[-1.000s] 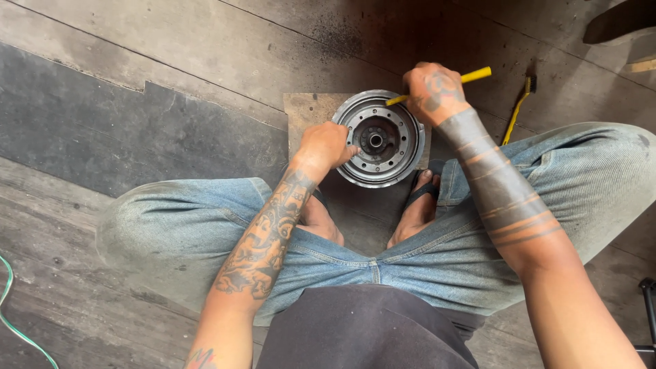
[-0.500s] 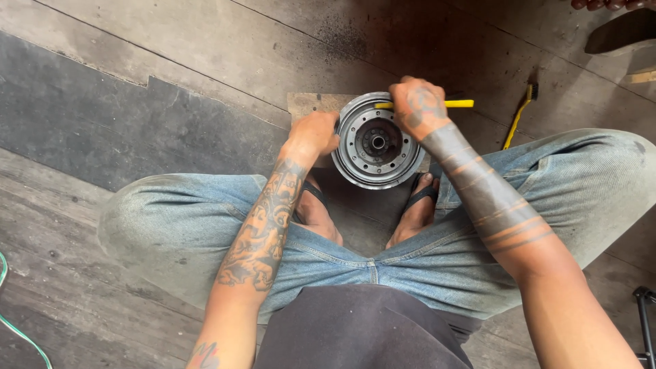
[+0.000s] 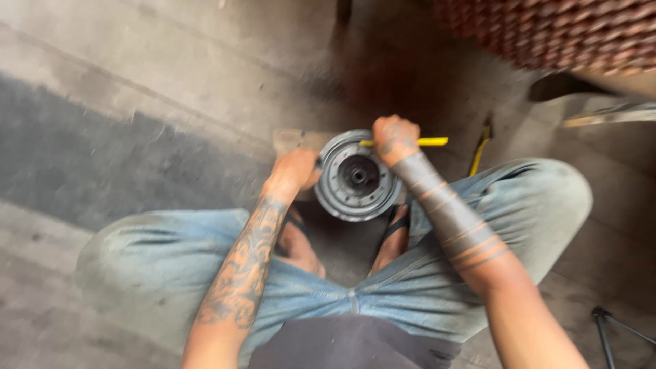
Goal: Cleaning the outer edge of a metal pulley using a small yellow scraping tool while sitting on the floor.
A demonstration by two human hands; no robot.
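Note:
A round grey metal drum with a dark hub [image 3: 357, 176] rests on a small flat board [image 3: 292, 141] on the floor, between my feet. My left hand [image 3: 295, 171] grips its left rim. My right hand [image 3: 395, 139] is closed around a yellow-handled tool [image 3: 425, 142] laid across the drum's upper right edge. The tool's tip is hidden by my hand. The picture is blurred by motion.
A second yellow-handled tool [image 3: 478, 154] lies on the floor beside my right knee. A reddish woven thing [image 3: 560, 34] is at the top right, a pale board [image 3: 608, 113] below it. A black stand leg [image 3: 608, 324] shows at the bottom right.
The view has tilted up, so the drum sits lower in the frame and the woven thing has come into view. My right hand has shifted the tool along the drum's top edge.

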